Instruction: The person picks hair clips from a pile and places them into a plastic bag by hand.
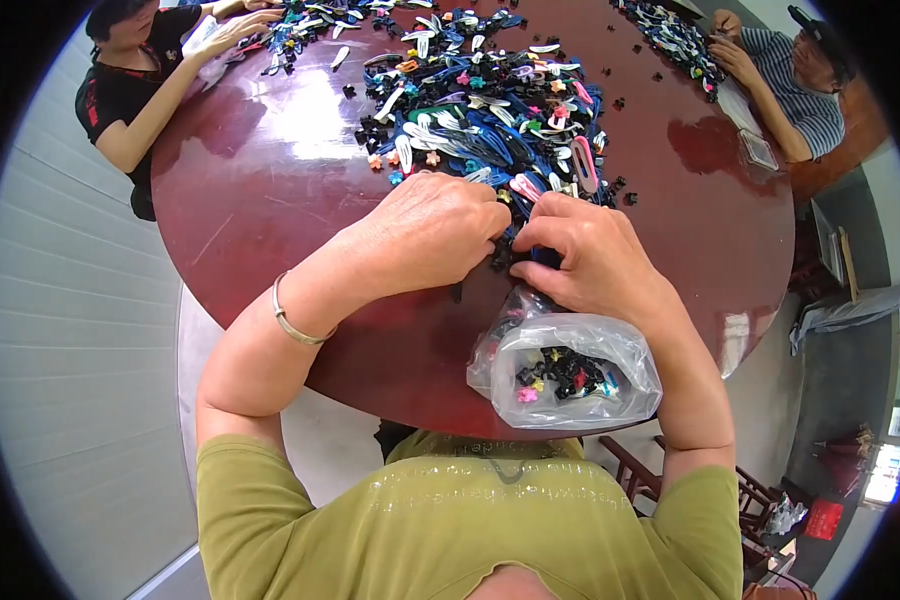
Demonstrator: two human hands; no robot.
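A large pile of hair clips (480, 135), mostly black, blue and white with some pink and orange, lies on the round dark red table (240, 240). At the pile's near edge my left hand (435, 225) is closed, its fingertips low beside small black clips; what it pinches is hidden. Close to its right, my right hand (585, 250) curves with thumb and fingers apart over dark clips, and I cannot make out anything held. Below my right hand, an open clear plastic bag (625, 375) holds small black, pink and yellow clips near the table's front edge.
Across the table at the upper left, a person (130, 95) handles clips beside a plastic bag. Another person (795, 90) at the upper right reaches to a second clip pile (675, 45). A small clear box (758, 150) lies near that person's arm. Wooden chairs (635, 470) stand below right.
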